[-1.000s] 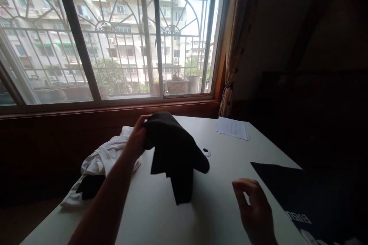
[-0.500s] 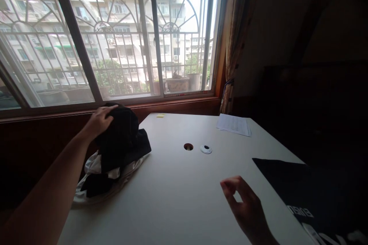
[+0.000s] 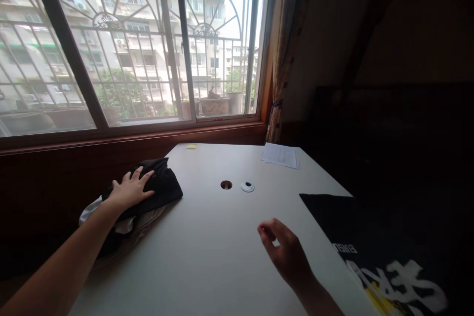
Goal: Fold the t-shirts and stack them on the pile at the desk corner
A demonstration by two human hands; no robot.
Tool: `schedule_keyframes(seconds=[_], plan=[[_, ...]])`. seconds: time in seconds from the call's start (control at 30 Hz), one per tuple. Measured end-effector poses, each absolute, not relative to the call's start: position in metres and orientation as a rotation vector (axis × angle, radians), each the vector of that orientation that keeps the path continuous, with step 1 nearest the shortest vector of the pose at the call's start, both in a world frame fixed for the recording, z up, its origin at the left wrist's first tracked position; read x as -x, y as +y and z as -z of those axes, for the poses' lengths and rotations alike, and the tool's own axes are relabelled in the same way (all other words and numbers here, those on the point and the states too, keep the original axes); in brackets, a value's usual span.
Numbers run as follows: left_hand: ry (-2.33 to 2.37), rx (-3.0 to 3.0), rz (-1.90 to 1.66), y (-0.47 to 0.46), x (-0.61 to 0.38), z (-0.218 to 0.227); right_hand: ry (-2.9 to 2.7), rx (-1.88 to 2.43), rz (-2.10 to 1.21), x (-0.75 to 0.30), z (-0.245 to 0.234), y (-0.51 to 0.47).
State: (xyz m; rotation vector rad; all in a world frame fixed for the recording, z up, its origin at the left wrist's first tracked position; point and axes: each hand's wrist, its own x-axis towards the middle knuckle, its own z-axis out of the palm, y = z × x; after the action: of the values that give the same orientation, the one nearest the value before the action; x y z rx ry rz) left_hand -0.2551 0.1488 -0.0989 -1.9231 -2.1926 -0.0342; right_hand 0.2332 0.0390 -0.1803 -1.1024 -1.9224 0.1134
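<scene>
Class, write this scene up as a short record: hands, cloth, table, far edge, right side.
Left hand: spread flat on black cloth
Right hand: curled, over white table
Beneath black cloth: pale cloth, partly showing
On table: round hole, white disc just right of it
Far edge: papers, small yellow slip
Right side: dark item, pale-lettered

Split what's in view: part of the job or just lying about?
Likely in the job:
left hand, spread on the black garment
white cloth in the same pile

Probably just lying about:
papers
yellow sticky note
white grommet cap
lettered dark cloth, untouched, role unclear
</scene>
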Motion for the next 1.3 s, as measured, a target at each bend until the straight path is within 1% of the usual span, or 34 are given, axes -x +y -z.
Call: schedule_keyframes(seconds=[0.07, 0.2, 0.3, 0.4, 0.53, 0.6, 0.7, 0.87, 1.07, 1.2, 1.3], plan=[[-2.035, 1.903, 0.102, 0.143, 0.245, 0.099, -1.951, 1.138, -0.099, -0.235, 0.174, 0.038], [-1.562, 2.001, 0.399, 0.124, 0.2, 0.109, -1.924, 1.258, -0.045, -0.249, 0.155, 0.037], [-1.331, 2.251, 0.565, 0.104, 0.151, 0.125, -1.816, 1.357, 0.017, -0.269, 0.14, 0.037], [-1.219, 2.471, 0.63, 0.085, 0.107, 0.151, -1.767, 1.508, 0.1, -0.302, 0.133, 0.04], [-1.209, 2.624, 0.664, 0.075, 0.078, 0.192, -1.81, 1.894, 0.229, -0.366, 0.139, 0.045], [-1.244, 2.647, 0.701, 0.078, 0.077, 0.21, -1.813, 2.13, 0.224, -0.4, 0.144, 0.044], [-1.302, 2.645, 0.801, 0.086, 0.082, 0.225, -1.835, 2.282, 0.223, -0.435, 0.148, 0.039], [-1.348, 2.679, 0.89, 0.089, 0.087, 0.227, -1.906, 2.293, 0.211, -0.436, 0.138, 0.032], [-1.36, 2.712, 0.936, 0.083, 0.087, 0.223, -2.025, 2.467, 0.26, -0.419, 0.114, 0.035], [-1.367, 2.724, 0.976, 0.081, 0.088, 0.22, -2.085, 2.487, 0.307, -0.426, 0.093, 0.043], [-1.368, 2.73, 0.996, 0.081, 0.088, 0.216, -2.109, 2.448, 0.418, -0.43, 0.068, 0.05]])
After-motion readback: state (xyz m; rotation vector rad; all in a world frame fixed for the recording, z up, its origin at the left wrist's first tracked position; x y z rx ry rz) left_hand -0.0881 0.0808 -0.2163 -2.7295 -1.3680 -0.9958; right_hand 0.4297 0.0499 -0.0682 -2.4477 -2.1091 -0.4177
